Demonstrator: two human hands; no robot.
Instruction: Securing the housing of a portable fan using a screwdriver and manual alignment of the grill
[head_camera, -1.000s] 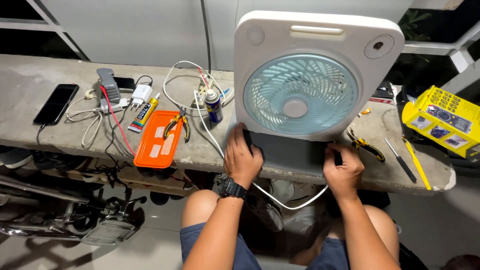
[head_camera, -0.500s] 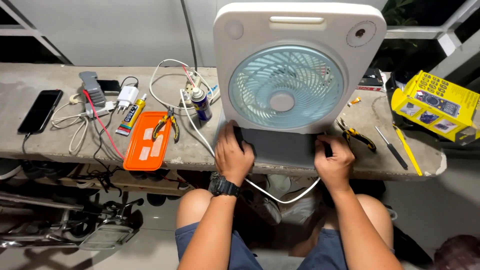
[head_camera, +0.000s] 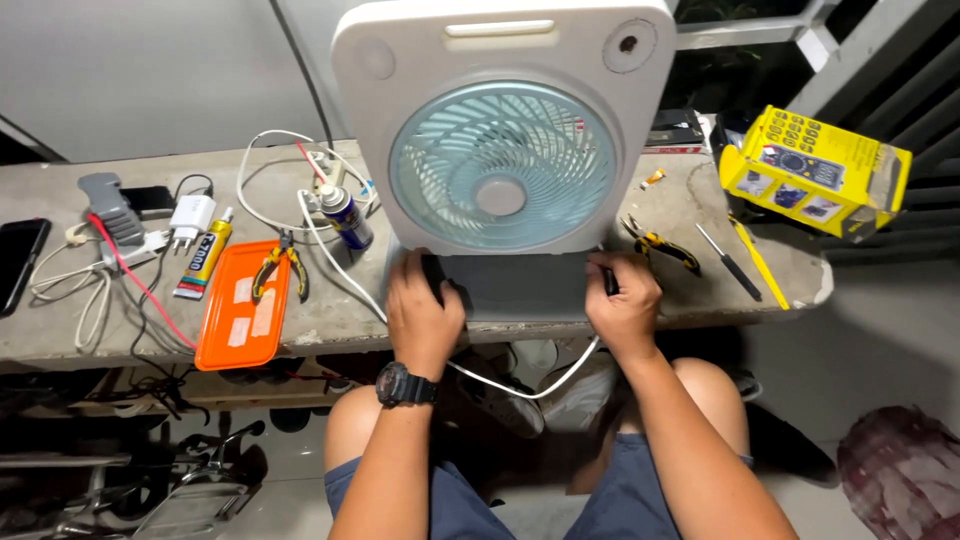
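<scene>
A person's left hand (head_camera: 425, 315) closes around a dark part at the lower left corner of a box fan (head_camera: 503, 150), while the right hand (head_camera: 625, 308) grips the lower right corner, fingers curled over a dark tool or fitting that cannot be made out. A black wristwatch (head_camera: 405, 385) sits on the left wrist. Between the two hands lies the fan's grey base (head_camera: 525, 285), resting at the near edge of a concrete workbench (head_camera: 330, 325).

The fan stands upright just beyond the hands, whole on this side: white square housing, pale blue spiral grille, a handle slot along the top, round knob recesses in both upper corners. No panel is off and no screw shows loose, so the work appears to be at an early or a closing stage; which one cannot be told.

Left of the left hand lie a white cable (head_camera: 330, 250), a spray can (head_camera: 345, 215), pliers (head_camera: 280, 268) on an orange tray (head_camera: 240, 335). Right of the right hand lie yellow-handled cutters (head_camera: 660, 243), a screwdriver (head_camera: 728, 262) and a yellow carton (head_camera: 812, 170).
</scene>
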